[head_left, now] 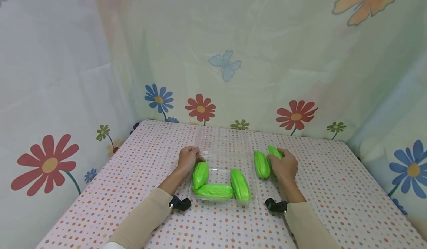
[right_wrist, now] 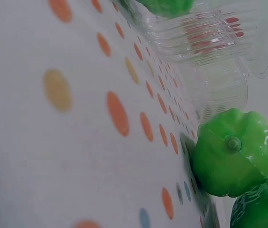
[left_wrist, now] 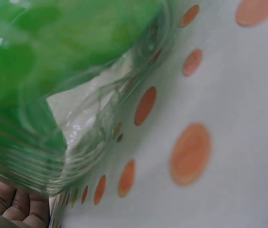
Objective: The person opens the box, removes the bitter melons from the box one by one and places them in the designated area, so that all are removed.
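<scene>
A clear plastic clamshell box (head_left: 220, 175) lies open on the table, its lid (head_left: 223, 139) folded back. Inside are three bright green ridged gourds: one along the left side (head_left: 201, 175), one across the front (head_left: 213, 191), one at the right (head_left: 240, 184). My left hand (head_left: 188, 158) pinches the box's left rim near the hinge; its curled fingers (left_wrist: 17, 204) show beside the plastic in the left wrist view. To the box's right lies another gourd (head_left: 262, 164). Beside it my right hand (head_left: 284, 164) grips a further gourd (head_left: 275, 152), partly covered by the fingers.
A dotted cloth (head_left: 133, 189) covers the table. Behind and at the sides hang curtains (head_left: 260, 75) printed with flowers and butterflies. Each wrist wears a black camera mount, on the left (head_left: 180, 203) and on the right (head_left: 276, 205).
</scene>
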Action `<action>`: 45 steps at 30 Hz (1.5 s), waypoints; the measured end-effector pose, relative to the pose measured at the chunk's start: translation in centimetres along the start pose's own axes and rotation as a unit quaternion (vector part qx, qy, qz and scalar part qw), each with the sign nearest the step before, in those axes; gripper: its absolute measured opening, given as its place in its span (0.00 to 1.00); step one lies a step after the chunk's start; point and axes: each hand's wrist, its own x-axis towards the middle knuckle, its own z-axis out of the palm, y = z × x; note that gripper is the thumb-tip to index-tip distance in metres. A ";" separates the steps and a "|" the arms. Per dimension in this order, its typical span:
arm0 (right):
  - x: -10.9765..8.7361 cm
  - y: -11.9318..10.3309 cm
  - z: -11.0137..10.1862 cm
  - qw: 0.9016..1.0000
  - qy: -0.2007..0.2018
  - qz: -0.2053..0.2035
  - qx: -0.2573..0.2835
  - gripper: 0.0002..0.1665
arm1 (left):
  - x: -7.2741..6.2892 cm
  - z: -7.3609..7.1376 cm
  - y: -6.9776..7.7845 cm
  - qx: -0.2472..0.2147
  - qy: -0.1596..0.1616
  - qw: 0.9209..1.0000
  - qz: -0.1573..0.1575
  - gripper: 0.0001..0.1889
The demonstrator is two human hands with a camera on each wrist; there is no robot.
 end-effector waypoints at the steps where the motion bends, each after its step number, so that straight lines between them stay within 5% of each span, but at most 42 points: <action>1: 0.0 0.0 0.0 1.000 -0.002 0.001 0.000 0.33 | 0.0 0.0 0.0 0.001 0.000 1.000 -0.001 0.16; 45: 0.0 0.1 0.2 0.999 -0.031 0.009 -0.024 0.32 | -0.2 0.0 0.4 0.047 0.010 0.999 0.004 0.16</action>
